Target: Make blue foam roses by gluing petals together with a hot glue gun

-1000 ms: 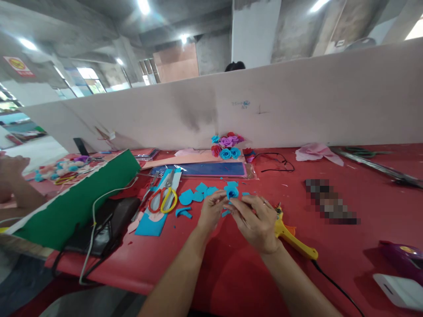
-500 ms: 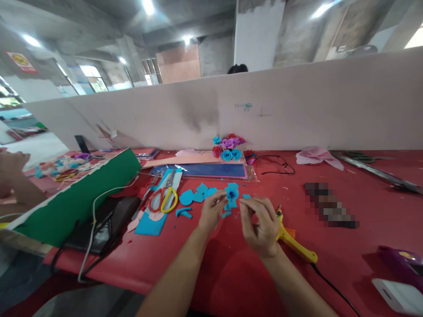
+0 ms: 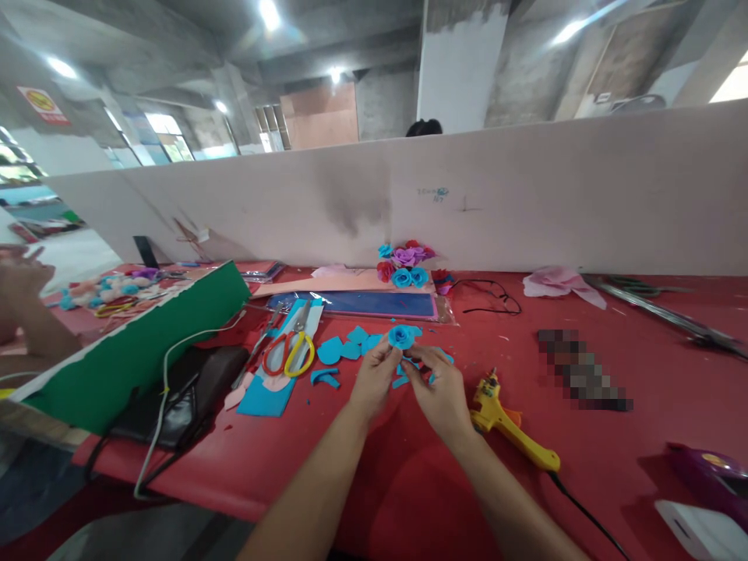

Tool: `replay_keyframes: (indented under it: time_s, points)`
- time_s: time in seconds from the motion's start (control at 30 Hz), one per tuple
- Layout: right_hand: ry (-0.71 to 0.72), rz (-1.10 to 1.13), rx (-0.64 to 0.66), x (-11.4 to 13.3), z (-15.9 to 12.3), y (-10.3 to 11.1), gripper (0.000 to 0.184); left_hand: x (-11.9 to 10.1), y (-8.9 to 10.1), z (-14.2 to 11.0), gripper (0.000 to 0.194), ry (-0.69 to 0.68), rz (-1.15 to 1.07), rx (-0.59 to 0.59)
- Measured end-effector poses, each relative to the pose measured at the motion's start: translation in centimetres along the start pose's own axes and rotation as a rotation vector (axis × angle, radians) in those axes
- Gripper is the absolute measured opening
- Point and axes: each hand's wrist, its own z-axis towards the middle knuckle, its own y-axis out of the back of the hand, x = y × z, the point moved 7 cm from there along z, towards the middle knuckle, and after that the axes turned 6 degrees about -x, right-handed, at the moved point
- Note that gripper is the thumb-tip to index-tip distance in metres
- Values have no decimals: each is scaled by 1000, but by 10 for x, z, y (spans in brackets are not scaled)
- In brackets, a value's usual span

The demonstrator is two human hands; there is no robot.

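A blue paper rose (image 3: 401, 336) is held up over the middle of the table, its opening facing me. My left hand (image 3: 374, 378) pinches it from below on the left, fingers closed. From the right, my right hand (image 3: 438, 389) has thumb and forefinger closed at the rose's underside; its exact grip is partly hidden. Loose blue paper petals (image 3: 330, 351) lie left of the hands, and more blue pieces show under and behind the fingers. A curled blue strip (image 3: 325, 377) rests nearby. To the right of my right hand lies a yellow glue gun (image 3: 511, 427).
Scissors with red and yellow handles (image 3: 289, 354) lie on blue paper (image 3: 266, 396) at left. Finished paper flowers (image 3: 404, 265) sit against the white partition (image 3: 526, 195). A green board (image 3: 146, 354) and black bag (image 3: 175, 397) stand left. Another person's arm (image 3: 29, 312) shows at the far left.
My right hand drew away from the rose to the right, then came back to it. The rose has tilted toward me and shifted slightly left. The glue gun is now more fully visible.
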Motion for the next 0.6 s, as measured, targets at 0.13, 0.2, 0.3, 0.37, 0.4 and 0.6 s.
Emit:
replay_keyframes:
  time_s: [0.13, 0.2, 0.3, 0.37, 0.4, 0.6]
  points:
    - [-48, -20, 14, -6, -1, -2, 18, 5, -1, -2, 23, 96, -85, -23]
    - [-92, -4, 47, -11, -2, -4, 21, 7, -3, -4, 22, 145, -129, -26]
    - [-153, 35, 82, -17, -4, -7, 22, 10, -7, -6, 22, 187, -152, -6]
    - [-176, 58, 85, -18, -4, -8, 22, 8, -9, -7, 23, 192, -130, 2]
    - [-183, 67, 85, -19, -4, -8, 23, 6, -9, -8, 24, 187, -107, 5]
    - [-212, 82, 92, -20, -4, -9, 23, -18, -11, -9, 18, 40, 171, 20]
